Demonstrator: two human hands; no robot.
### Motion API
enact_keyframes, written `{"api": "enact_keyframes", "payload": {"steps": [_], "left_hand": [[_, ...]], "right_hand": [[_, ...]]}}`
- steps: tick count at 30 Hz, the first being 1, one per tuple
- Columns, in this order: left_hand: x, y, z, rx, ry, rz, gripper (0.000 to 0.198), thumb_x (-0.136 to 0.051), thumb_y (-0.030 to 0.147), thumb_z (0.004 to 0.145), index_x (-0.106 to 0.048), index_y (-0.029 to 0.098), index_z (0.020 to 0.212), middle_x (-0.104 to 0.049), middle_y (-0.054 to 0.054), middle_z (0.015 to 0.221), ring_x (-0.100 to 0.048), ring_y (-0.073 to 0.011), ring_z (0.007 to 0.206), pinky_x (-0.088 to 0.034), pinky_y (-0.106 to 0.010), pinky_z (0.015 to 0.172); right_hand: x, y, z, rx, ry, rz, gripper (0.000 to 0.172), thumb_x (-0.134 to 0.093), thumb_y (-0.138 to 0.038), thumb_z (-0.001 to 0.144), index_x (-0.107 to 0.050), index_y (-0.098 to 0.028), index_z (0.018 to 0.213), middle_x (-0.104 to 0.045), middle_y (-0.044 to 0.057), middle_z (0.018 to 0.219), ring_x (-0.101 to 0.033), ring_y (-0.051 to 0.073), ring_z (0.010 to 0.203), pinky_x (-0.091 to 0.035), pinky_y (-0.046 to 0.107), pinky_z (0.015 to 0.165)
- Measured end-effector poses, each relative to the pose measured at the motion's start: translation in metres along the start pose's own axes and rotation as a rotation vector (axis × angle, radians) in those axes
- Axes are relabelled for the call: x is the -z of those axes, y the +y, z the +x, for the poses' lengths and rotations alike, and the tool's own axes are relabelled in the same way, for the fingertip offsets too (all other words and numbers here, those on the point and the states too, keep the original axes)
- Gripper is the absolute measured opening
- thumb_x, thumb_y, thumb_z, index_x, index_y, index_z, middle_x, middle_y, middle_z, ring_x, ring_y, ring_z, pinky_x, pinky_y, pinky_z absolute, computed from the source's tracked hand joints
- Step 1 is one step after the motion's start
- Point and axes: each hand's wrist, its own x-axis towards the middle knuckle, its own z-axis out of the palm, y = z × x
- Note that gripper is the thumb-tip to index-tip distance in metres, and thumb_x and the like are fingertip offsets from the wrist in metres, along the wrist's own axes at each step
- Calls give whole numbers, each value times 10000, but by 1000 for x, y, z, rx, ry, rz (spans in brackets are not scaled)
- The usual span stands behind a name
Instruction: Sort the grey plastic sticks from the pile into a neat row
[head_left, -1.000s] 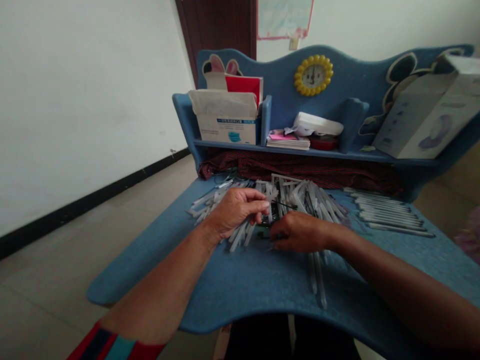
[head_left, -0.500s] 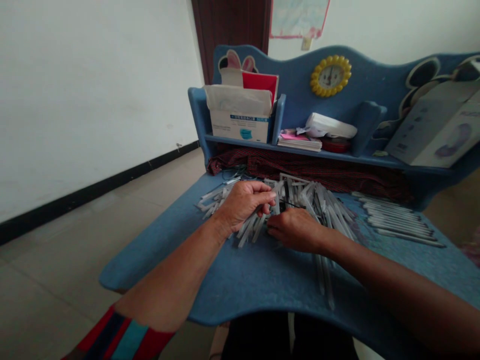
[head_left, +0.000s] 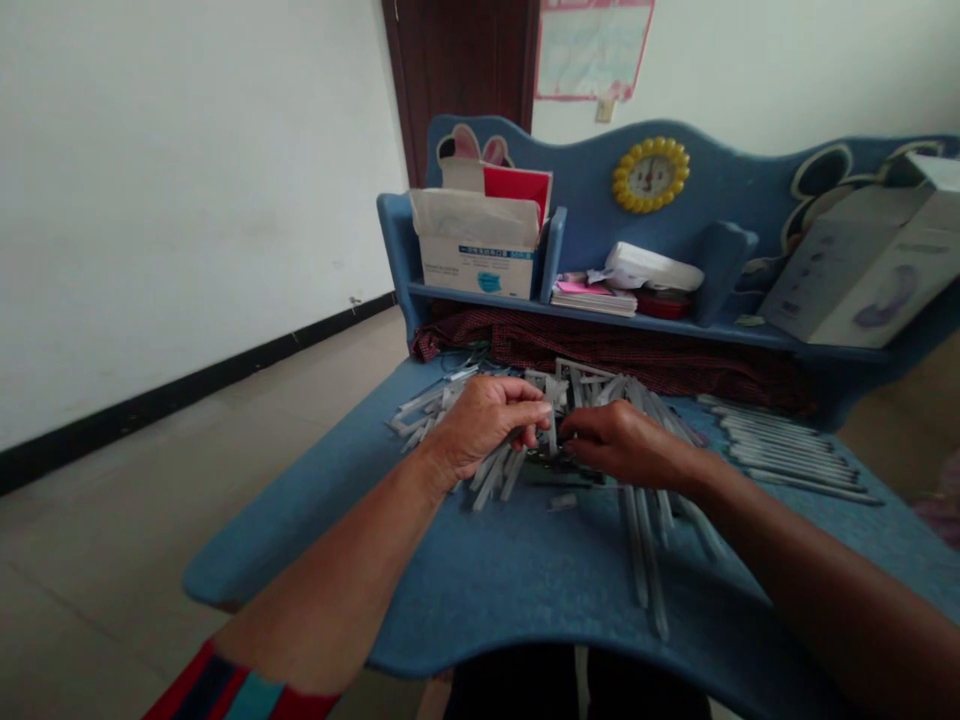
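Note:
My left hand (head_left: 495,418) is closed over the pile, with thumb and fingers pinching a narrow translucent plastic strip (head_left: 553,428) that stands roughly upright. Just to its right, my right hand (head_left: 619,438) is curled shut, fingertips turned toward the strip. Whatever sits in the right fingers is hidden. Beneath and around both hands lies a loose pile of translucent strips (head_left: 491,475), with thin dark rods among them. A few long strips (head_left: 643,550) reach toward the table's front edge. One small clear piece (head_left: 562,502) rests in front of the hands.
On the right side of the blue table (head_left: 480,570), slim translucent sticks (head_left: 787,450) lie in a neat row. Behind the pile stretches a dark red checked cloth (head_left: 615,350). The shelf above holds a mask box (head_left: 476,265), papers (head_left: 592,297) and a white carton (head_left: 862,260).
My right hand has moved a little right, away from my left hand. The small clear piece in front now shows. My left hand keeps its pinch. The view has tilted slightly up.

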Motion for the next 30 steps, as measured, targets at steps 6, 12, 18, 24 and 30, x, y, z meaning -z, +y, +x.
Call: {"api": "enact_keyframes", "payload": {"steps": [6, 12, 18, 24, 30], "left_hand": [[-4, 3, -4, 80, -78, 48, 156, -677, 223, 684, -630, 109, 779, -651, -33, 629, -530, -72, 433, -368, -169, 398], [-4, 5, -4, 125, -158, 148, 133, -664, 233, 689, -654, 120, 760, -653, -26, 646, -523, -66, 439, -381, -165, 407], [-5, 5, -4, 158, -193, 207, 154, -671, 252, 694, -666, 123, 777, -660, -31, 669, -529, -69, 453, -389, -165, 419], [-7, 7, -5, 159, -214, 225, 125, -659, 235, 689, -679, 128, 751, -649, -18, 653, -518, -62, 448, -383, -161, 421], [-7, 8, -5, 163, -223, 237, 108, -659, 226, 676, -675, 135, 733, -645, -8, 646, -517, -63, 438, -384, -164, 416]], "right_hand": [[20, 20, -15, -29, 127, 242, 169, -511, -238, 823, -638, -148, 892, -562, -27, 602, -463, 77, 526, -320, 189, 502], [28, 20, -18, -14, 127, 239, 162, -528, -254, 819, -636, -143, 869, -555, -30, 584, -433, 69, 504, -295, 192, 490], [31, 15, -18, 35, 125, 151, 118, -522, -205, 805, -625, -147, 815, -482, -53, 552, -389, 60, 497, -276, 193, 501], [32, 13, -20, 78, 112, 115, 116, -510, -183, 798, -621, -150, 812, -498, -43, 600, -400, 66, 537, -284, 199, 536], [32, 13, -20, 78, 126, 92, 112, -512, -171, 787, -621, -149, 800, -483, -47, 582, -360, 62, 509, -269, 198, 524]]}}
